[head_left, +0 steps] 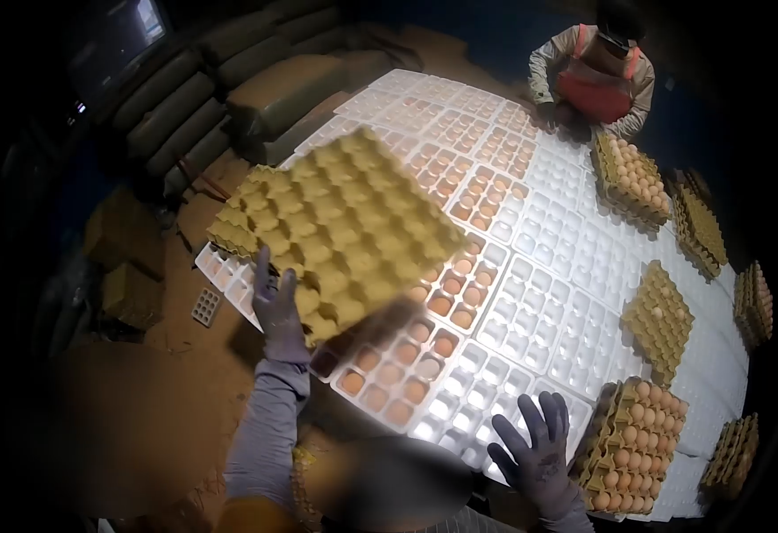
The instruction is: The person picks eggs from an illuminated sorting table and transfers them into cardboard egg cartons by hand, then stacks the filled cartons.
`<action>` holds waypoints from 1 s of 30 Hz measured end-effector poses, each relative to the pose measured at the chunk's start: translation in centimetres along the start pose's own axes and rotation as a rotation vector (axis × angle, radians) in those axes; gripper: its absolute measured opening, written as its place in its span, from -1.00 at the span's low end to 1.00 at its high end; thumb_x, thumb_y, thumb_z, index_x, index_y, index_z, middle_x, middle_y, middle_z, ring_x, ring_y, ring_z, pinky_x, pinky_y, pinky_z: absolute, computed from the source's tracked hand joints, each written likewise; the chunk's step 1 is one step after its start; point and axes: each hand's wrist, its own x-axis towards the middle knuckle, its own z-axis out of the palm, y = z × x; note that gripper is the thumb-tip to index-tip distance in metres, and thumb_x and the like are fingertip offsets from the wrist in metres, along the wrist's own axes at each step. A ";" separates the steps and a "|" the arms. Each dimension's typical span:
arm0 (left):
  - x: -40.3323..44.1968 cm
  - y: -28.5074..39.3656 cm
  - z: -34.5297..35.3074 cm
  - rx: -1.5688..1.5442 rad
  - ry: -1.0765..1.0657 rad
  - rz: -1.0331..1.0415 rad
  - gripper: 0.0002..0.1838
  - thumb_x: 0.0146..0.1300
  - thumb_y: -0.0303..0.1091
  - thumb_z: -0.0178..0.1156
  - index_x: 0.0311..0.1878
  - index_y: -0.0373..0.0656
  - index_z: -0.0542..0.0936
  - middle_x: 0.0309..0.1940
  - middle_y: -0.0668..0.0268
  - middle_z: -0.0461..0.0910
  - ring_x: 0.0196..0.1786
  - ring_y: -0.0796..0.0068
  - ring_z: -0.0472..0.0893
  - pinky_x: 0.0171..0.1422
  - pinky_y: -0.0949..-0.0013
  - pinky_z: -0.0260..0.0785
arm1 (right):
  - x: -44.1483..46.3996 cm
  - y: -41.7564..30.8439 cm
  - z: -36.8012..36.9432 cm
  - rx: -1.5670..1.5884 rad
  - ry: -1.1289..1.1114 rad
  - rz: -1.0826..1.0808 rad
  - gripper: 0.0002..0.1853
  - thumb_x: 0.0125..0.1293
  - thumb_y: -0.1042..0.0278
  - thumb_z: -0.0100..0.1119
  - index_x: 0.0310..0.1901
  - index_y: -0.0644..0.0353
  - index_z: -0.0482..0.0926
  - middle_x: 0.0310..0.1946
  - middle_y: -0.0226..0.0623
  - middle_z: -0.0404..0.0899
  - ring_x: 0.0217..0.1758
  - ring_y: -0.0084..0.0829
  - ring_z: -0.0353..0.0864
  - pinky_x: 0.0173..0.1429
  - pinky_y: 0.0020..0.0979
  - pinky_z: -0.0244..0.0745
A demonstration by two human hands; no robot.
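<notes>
My left hand (pixel 280 306) is gripping the yellow tray (pixel 353 218) by its edge. My right hand (pixel 540 449) is hanging wide open near the egg stack (pixel 635 447).

Colours here are mostly mustard, white and brown. The big pulp tray (pixel 345 226) is a dull mustard yellow with a repeating grid of bumps, darker in the dips. Left glove (pixel 278 306) and right glove (pixel 540 449) are both greyish purple, and the left sleeve (pixel 265 422) is kinda lavender grey with an orange bit (pixel 260 515) by the bottom edge. The plastic trays (pixel 558 306) are bright white in a neat grid pattern, eggs (pixel 353 382) run orangey brown to pale pink. Co-worker's got a red apron (pixel 595 93), coral straps and cream sleeves (pixel 642 111). Floor (pixel 176 355) is rusty brown, bales (pixel 287 84) olive-brown.
</notes>
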 end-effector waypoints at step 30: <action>-9.8 -6.1 -12.6 1.764 -0.234 0.358 -0.56 0.52 -0.27 0.13 0.41 -0.08 0.45 0.58 0.03 0.16 0.60 0.03 0.17 0.65 0.05 0.06 | -1.6 0.3 2.3 0.238 -0.167 0.152 -0.41 0.25 0.24 0.41 0.33 0.02 0.51 0.41 -0.13 0.36 0.49 0.02 0.29 0.51 0.12 0.25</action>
